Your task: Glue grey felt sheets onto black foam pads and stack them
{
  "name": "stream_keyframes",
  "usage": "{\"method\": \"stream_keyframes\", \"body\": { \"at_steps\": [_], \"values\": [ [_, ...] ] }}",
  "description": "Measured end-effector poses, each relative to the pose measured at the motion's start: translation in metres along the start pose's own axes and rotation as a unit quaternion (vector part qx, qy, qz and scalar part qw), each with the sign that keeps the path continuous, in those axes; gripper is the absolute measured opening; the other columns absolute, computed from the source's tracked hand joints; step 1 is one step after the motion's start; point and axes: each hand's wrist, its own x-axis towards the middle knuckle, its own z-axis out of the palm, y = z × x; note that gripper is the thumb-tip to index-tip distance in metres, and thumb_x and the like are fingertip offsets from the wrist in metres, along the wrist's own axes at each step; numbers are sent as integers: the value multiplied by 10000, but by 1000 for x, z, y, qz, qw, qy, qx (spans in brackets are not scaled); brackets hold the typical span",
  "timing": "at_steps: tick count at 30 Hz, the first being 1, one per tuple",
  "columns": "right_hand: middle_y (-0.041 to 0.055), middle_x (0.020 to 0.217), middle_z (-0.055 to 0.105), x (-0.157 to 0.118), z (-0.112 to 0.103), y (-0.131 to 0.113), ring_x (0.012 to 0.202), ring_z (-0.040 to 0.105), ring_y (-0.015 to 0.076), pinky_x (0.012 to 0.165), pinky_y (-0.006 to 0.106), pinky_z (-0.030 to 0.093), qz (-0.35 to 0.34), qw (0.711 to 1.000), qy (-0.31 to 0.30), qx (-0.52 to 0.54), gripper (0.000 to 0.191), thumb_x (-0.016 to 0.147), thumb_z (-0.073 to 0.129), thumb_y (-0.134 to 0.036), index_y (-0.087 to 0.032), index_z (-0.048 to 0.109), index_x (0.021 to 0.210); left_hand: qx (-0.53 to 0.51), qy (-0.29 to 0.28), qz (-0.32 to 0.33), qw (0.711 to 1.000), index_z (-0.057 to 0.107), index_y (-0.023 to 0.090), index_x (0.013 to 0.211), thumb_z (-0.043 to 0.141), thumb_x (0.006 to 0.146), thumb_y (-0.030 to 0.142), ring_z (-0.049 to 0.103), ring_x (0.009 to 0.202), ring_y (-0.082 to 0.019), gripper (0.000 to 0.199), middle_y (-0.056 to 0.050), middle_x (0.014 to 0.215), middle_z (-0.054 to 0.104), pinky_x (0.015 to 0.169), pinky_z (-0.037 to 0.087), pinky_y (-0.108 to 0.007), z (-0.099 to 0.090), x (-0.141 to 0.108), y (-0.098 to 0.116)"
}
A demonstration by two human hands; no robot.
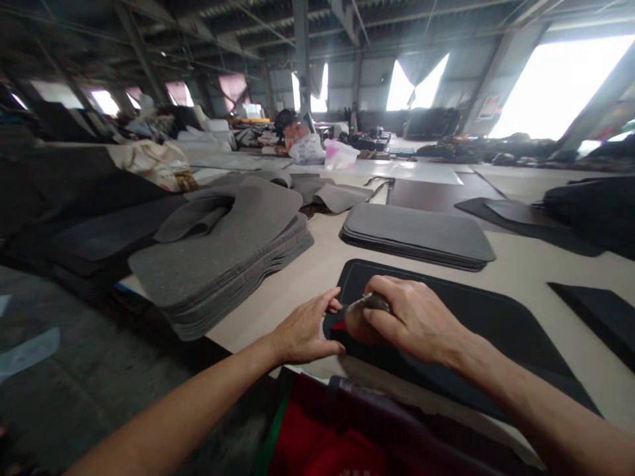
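Note:
A dark, round-cornered panel (466, 324) lies flat on the table in front of me, with a thin line running just inside its edge. My right hand (411, 317) is wrapped round a brownish squeeze bottle (361, 320), tilted so that its red nozzle (339, 326) points down and left at the panel's left end. Whether the nozzle touches the surface I cannot tell. Facing it, my left hand (312, 327) is at the panel's left edge, thumb and fingers apart, with nothing held between them.
Behind the panel sits a stack of grey panels (417, 231). A tall pile of curved grey sheets (223, 258) stands left, at the table edge. Another dark piece (600, 317) lies right. Farther back are plastic bags (340, 155) and a person (290, 129).

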Motion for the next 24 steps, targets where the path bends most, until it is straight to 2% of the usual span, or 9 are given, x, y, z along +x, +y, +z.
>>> {"method": "stream_keyframes", "body": {
  "at_steps": [11, 16, 24],
  "values": [
    [37, 809, 617, 3, -1, 0, 711, 544, 197, 618, 304, 255, 2, 1000, -4, -10, 98, 848, 475, -251, -198, 555, 870, 4, 0, -7, 1000, 213, 241, 1514, 910, 650, 297, 573, 1198, -278, 1112, -100, 1328, 576, 1083, 454, -477, 0, 0, 0],
    [31, 789, 616, 1, -8, 1, 696, 531, 196, 611, 305, 253, 9, 999, -12, -33, 48, 837, 494, -240, -206, 526, 828, 3, 3, -3, 1000, 217, 257, 1518, 888, 658, 280, 582, 1188, -275, 1091, -90, 1320, 579, 1075, 463, -477, 1, 0, -1],
    [35, 802, 642, -1, -10, -1, 711, 553, 203, 605, 306, 256, 26, 999, -8, -28, 69, 840, 501, -245, -208, 558, 849, 5, 4, 1, 1000, 236, 252, 1508, 883, 677, 287, 582, 1190, -267, 1054, -80, 1314, 579, 1067, 465, -472, 0, 0, 0]
  ]
}}
